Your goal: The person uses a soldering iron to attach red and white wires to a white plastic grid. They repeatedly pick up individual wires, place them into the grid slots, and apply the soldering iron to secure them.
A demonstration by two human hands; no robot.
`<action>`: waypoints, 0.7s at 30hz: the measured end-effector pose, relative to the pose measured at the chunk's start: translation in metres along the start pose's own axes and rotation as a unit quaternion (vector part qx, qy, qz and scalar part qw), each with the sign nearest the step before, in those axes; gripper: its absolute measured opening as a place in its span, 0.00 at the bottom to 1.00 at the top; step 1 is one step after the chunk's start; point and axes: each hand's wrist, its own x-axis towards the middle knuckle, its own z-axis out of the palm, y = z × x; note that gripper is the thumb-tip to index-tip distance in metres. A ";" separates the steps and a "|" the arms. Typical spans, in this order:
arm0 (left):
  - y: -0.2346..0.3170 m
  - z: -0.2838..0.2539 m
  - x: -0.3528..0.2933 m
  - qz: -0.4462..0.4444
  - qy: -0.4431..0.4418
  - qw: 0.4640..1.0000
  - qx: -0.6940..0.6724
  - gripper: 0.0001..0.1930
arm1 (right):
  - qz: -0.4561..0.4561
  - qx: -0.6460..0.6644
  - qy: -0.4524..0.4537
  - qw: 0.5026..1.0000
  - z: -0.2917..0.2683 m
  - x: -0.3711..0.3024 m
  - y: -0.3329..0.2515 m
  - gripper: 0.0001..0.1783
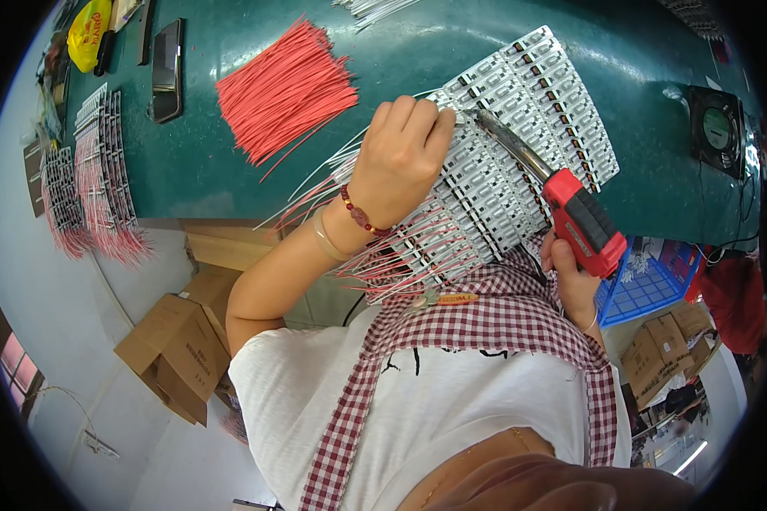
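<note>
My left hand (405,157) is closed, fingertips pinched at the upper left edge of a sheet of small white circuit boards (520,119). Thin white wires (328,170) fan out from beneath it; they seem to run into the grip, though the fingers hide the ends. My right hand (573,277) grips a red and black soldering gun (584,221). Its metal tip points up and left, close to my left fingertips. Red and white wires (426,247) trail from the lower left edge of the boards, which overhang the table edge near my checked apron.
A pile of red wires (285,89) lies on the green table (179,170). Farther left are a phone (167,72) and wired board strips (102,162). A round-faced black device (716,128) stands right. Below are cardboard boxes (179,349) and a blue basket (648,281).
</note>
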 end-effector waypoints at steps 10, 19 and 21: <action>-0.001 0.000 0.001 -0.012 0.006 1.000 -0.011 0.15 | 0.005 0.031 -0.019 0.999 -0.005 -0.003 0.001 0.17; 0.000 0.002 0.001 -0.002 0.004 1.000 -0.003 0.14 | -0.032 -0.114 -0.021 0.993 -0.009 -0.004 0.015 0.24; -0.001 0.001 0.001 -0.002 0.001 1.000 0.002 0.14 | -0.030 -0.107 -0.026 0.993 -0.010 -0.004 0.015 0.24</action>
